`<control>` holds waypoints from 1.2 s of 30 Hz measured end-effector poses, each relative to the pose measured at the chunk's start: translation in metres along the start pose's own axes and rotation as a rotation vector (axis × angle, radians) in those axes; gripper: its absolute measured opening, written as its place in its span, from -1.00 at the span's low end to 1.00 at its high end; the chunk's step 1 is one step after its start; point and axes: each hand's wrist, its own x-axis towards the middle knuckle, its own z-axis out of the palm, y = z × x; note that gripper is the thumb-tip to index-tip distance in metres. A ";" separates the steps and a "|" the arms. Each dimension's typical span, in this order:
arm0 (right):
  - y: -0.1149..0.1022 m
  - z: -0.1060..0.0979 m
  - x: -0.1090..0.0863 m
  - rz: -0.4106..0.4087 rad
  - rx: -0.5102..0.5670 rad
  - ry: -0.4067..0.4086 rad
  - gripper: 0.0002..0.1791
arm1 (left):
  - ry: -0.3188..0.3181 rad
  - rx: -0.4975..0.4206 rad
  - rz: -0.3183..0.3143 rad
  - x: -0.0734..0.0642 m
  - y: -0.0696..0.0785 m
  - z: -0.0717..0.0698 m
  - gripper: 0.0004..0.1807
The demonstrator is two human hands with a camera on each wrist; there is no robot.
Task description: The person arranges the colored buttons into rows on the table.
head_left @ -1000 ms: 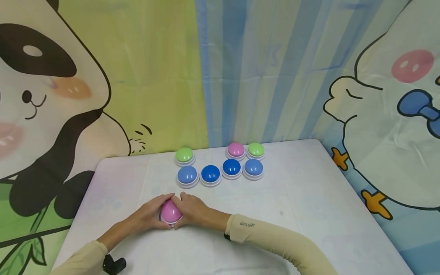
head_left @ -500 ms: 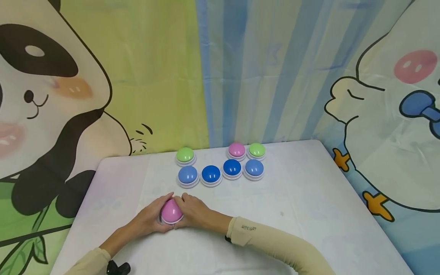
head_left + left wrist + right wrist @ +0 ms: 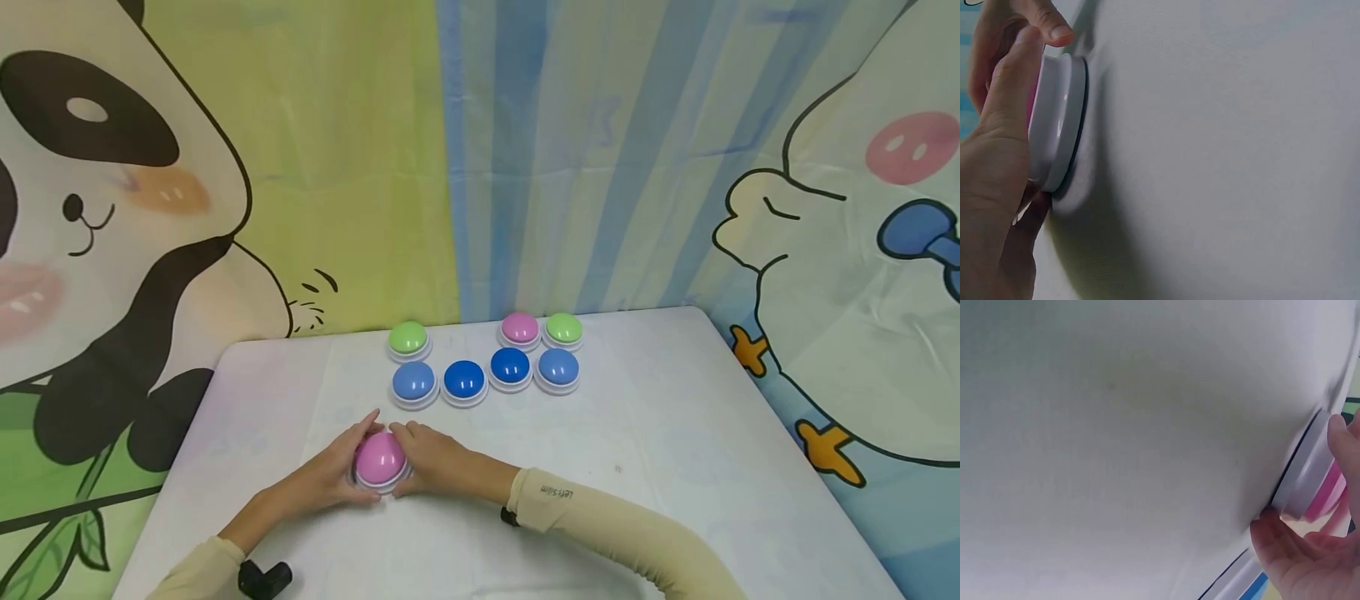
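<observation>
A pink buzzer button [image 3: 379,457] with a domed top and a white round base stands on the white table, left of the middle. My left hand [image 3: 326,477] holds it from the left, its thumb lying along the base in the left wrist view. From the other side my right hand [image 3: 442,462] cups the base, with thumb and fingers [image 3: 1275,540] spread around the rim in the right wrist view. The white base [image 3: 1063,122] sits close over the cloth. Between the two thumbs, the front of the base shows in the head view.
Behind the hands, light blue [image 3: 414,380], dark blue [image 3: 463,380], dark blue [image 3: 510,365] and light blue [image 3: 558,366] buttons form a row. Farther back stand green [image 3: 407,337], pink [image 3: 520,327] and green [image 3: 564,327] ones. A printed curtain [image 3: 360,167] hangs at the table's back edge.
My thumbs have parted a little at the front of the pink buzzer button, baring more of its white base. The head view has shifted slightly; the other buttons stay in place.
</observation>
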 end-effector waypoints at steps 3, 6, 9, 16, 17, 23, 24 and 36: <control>0.003 -0.004 -0.001 0.016 0.052 -0.026 0.06 | -0.040 -0.077 -0.077 0.003 0.003 -0.005 0.20; 0.004 -0.005 -0.002 0.016 0.090 -0.046 0.07 | -0.059 -0.122 -0.139 0.005 0.005 -0.008 0.02; 0.006 -0.006 -0.002 0.008 0.100 -0.063 0.07 | -0.057 -0.135 -0.156 0.007 0.005 -0.012 -0.11; 0.011 -0.023 0.001 0.004 0.061 -0.014 0.01 | 0.027 -0.141 -0.180 0.022 0.003 -0.023 -0.24; 0.013 -0.027 0.002 0.007 0.059 0.005 -0.01 | 0.042 -0.144 -0.191 0.025 0.003 -0.024 -0.25; 0.026 -0.054 0.014 0.057 0.054 0.103 -0.15 | 0.102 -0.118 -0.238 0.046 -0.002 -0.032 -0.26; 0.029 -0.057 0.017 0.072 0.052 0.114 -0.17 | 0.108 -0.109 -0.243 0.050 -0.001 -0.034 -0.25; 0.072 -0.082 0.077 0.349 0.124 0.167 -0.23 | 0.230 -0.079 -0.265 0.124 -0.021 -0.060 -0.17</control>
